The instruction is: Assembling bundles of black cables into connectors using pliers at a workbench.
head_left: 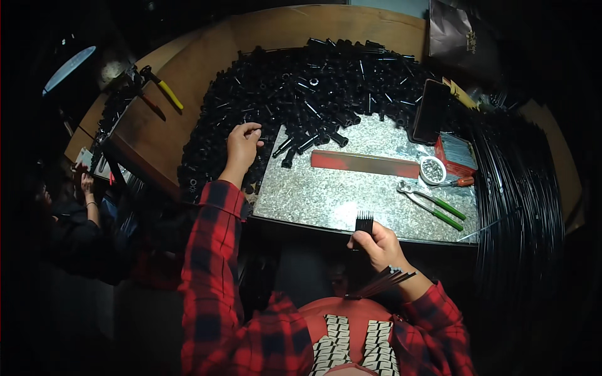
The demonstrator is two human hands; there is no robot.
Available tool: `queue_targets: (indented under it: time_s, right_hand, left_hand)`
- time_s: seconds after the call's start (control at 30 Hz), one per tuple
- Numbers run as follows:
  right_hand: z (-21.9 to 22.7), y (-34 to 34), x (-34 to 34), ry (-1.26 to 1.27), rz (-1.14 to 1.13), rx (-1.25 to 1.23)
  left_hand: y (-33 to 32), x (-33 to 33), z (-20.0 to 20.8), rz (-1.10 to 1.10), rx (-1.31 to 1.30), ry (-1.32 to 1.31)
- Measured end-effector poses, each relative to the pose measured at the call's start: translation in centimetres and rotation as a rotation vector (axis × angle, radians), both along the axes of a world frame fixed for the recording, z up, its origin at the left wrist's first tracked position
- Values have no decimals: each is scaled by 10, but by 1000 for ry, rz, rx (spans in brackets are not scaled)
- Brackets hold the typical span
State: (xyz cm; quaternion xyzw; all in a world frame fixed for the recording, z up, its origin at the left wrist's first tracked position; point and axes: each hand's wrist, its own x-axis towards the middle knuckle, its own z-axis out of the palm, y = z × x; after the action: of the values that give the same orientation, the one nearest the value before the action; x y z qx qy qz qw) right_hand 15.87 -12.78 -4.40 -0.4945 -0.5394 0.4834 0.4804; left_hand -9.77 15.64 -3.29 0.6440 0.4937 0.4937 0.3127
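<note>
My right hand (380, 245) is closed round a black comb-like piece (364, 222) at the front edge of the table, its row of thin teeth pointing up. My left hand (243, 147) hovers at the left side of a big heap of black tubular parts (313, 88). Its fingers are loosely curled and apart, with nothing visible in them. Below my right wrist, a bundle of thin dark rods (385, 283) with pale tips lies across my lap.
On the speckled tabletop (301, 194) lie a red-brown bar (364, 164), green-handled pincers (433, 205), a white cup of small metal bits (433, 170) and a red box (456, 153). A phone (430, 111) leans behind. Long black rods (520, 188) hang at right. Another person's hand (87, 183) shows far left.
</note>
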Motion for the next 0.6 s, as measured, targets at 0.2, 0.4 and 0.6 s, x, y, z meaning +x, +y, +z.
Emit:
queue_targets:
  time_s: [0.2, 0.4, 0.6]
  right_hand:
    - [2, 1, 1, -10, -8, -10]
    - [5, 3, 3, -42, -6, 18]
    - [1, 3, 4, -24, -8, -10]
  left_hand:
    - [5, 2, -10, 7, 29, 41]
    - [1, 15, -3, 74, 211, 209]
    - [-47, 38, 20, -134, 427, 379]
